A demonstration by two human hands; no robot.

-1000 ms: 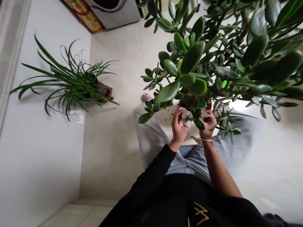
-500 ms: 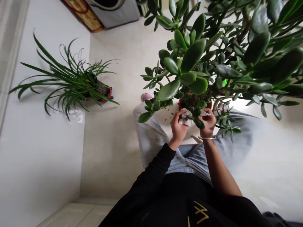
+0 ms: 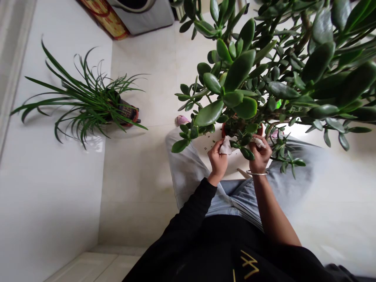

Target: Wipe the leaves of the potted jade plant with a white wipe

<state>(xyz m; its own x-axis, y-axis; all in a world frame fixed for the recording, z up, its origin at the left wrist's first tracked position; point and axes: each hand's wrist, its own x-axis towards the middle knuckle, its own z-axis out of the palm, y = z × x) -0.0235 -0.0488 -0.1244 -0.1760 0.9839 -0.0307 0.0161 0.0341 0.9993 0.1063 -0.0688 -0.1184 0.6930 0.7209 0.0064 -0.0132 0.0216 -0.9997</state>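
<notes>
A large jade plant (image 3: pixel 239 74) fills the upper right, its thick glossy leaves hanging over my hands. Its terracotta pot (image 3: pixel 224 129) is mostly hidden by foliage. My left hand (image 3: pixel 217 160) pinches a crumpled white tissue (image 3: pixel 226 147) against the plant's lower leaves. My right hand (image 3: pixel 260 155), with a metal bangle (image 3: pixel 257 172) at the wrist, holds another bit of white tissue (image 3: pixel 259 142) by the stem. Between my hands hangs a small jade leaf (image 3: pixel 247 153), and my right hand is nearest it.
My light denim legs lie below the plant, with small dark specks on the pale floor (image 3: pixel 205 145) by the pot. A spider plant in a red pot (image 3: pixel 127 112) stands at the left by the white wall. A grey appliance (image 3: pixel 141 15) stands at the top.
My hands have drawn slightly apart. The tissue, bunched across both hands earlier, now shows as separate bits in each hand, and less of it is visible.
</notes>
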